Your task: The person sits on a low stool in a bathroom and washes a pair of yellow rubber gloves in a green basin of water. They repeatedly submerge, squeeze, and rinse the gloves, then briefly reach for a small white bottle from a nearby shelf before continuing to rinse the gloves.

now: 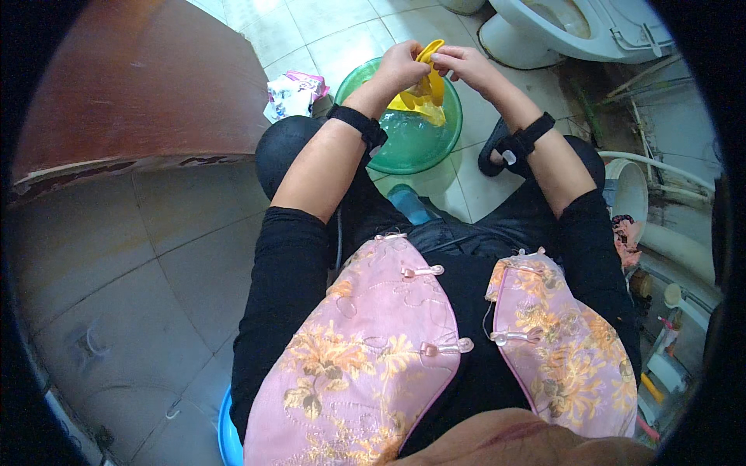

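My left hand (401, 67) and my right hand (466, 68) are close together above a round green basin (398, 165). Between them is a limp yellow rubber glove (432, 92), its upper edge pinched in the fingers of both hands. The lower part hangs down into the basin, where more yellow material lies in clear water. Whether that is a second glove I cannot tell. My fingers are closed on the edge and partly cover it.
A white toilet (528, 39) stands at the far right, with pipes and a white bucket (626, 190) nearer. A brown wooden panel (148, 85) fills the upper left. Beside the basin lies a pink-and-white plastic package (295, 95). A blue rim (227, 435) shows at lower left.
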Demonstrator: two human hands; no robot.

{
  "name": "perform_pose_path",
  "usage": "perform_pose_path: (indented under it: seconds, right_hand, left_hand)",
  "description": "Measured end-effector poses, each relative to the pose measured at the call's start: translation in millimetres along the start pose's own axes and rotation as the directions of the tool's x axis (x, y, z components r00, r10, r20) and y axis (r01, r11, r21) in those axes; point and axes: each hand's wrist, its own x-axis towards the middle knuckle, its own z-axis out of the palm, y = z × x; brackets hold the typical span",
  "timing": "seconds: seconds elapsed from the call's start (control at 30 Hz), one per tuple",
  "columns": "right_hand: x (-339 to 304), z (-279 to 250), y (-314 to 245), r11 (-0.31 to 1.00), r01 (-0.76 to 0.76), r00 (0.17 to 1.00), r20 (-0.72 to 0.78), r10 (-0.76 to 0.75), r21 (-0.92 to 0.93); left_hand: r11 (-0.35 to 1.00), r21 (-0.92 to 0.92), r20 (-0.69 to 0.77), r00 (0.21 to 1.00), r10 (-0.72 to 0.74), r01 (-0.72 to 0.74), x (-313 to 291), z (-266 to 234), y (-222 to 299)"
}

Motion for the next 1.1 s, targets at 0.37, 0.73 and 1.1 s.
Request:
perform_pose_path:
  seconds: [0.37, 0.73, 1.1]
  right_hand:
    - [-6, 3, 102, 0.925, -0.338, 0.939, 0.0, 0.343, 0.173]
    - [8, 32, 139, 0.945, -0.313, 0.929, 0.236, 0.285, 0.092]
    - [-21, 19, 172, 0.697, -0.384, 0.806, 0.147, 0.573, -0.606]
  left_hand:
    - [0.998, -0.042, 0.074, 0.996, 0.046, -0.043, 8, 3, 23]
    - [0.898, -0.435, -0.002, 0.998, -0.064, 0.057, 3, -28, 26]
    - [0.698, 0.707, 0.374, 0.898, -0.231, -0.115, -2, 9, -40]
